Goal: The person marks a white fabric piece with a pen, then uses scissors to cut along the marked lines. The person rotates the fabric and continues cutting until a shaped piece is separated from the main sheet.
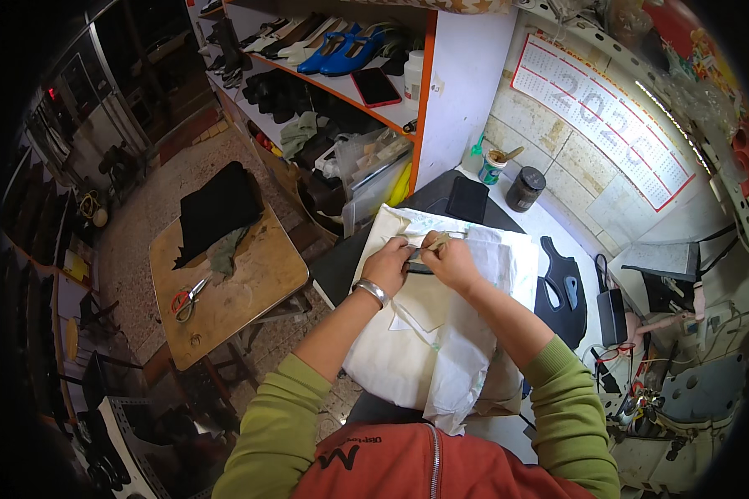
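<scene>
Both my hands are close together over a cream and white cloth-like bundle (pixel 399 349) that lies across the desk edge toward my lap. The fingers of my left hand (pixel 385 268) are closed around something too small to make out. My right hand (pixel 449 262) pinches a small tan piece (pixel 438 241), its tip near the left fingers. Between and just below the hands shows a short dark strip (pixel 420 269). A thin white sheet (pixel 458 366) hangs down the bundle's right side, and a small white triangular flap (pixel 401 320) lies on its front.
Beyond the bundle are a black phone-like slab (pixel 468 200), a dark jar (pixel 526 189) and an open small pot (pixel 493 169). A black cut-out piece (pixel 562 291) lies at right. Left stands a wooden table (pixel 266 266) with scissors (pixel 189 301) and black cloth (pixel 216 208). Shoe shelves (pixel 349 83) rise behind.
</scene>
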Demonstrator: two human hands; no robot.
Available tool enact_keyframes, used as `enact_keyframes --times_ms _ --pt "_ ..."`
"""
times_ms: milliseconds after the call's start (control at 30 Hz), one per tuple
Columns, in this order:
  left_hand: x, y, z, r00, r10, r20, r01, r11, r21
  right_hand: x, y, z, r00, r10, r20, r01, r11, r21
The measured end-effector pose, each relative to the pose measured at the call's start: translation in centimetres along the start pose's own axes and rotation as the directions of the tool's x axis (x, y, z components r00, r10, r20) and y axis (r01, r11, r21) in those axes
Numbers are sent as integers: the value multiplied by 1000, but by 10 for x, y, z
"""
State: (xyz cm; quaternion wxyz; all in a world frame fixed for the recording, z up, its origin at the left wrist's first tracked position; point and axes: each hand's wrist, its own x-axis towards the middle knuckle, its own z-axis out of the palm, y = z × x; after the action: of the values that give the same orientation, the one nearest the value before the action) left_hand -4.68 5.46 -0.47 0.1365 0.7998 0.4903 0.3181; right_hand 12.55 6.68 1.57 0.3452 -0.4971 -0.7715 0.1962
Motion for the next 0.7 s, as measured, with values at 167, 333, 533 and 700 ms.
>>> enact_keyframes --times_ms 167,333,533,700 --pt "1 11 1 997 -29 71 21 994 110 1 3 -5 998 -54 -11 54 999 5" --pt "0 12 8 992 -53 112 24 969 246 1 -8 -14 1000 14 26 -15 999 37" --pt "-2 18 21 998 -27 65 12 974 225 3 2 -11 997 71 -27 -71 997 -32" --pt "-3 23 25 993 -116 4 114 979 169 3 0 -12 994 111 7 -109 985 -134"
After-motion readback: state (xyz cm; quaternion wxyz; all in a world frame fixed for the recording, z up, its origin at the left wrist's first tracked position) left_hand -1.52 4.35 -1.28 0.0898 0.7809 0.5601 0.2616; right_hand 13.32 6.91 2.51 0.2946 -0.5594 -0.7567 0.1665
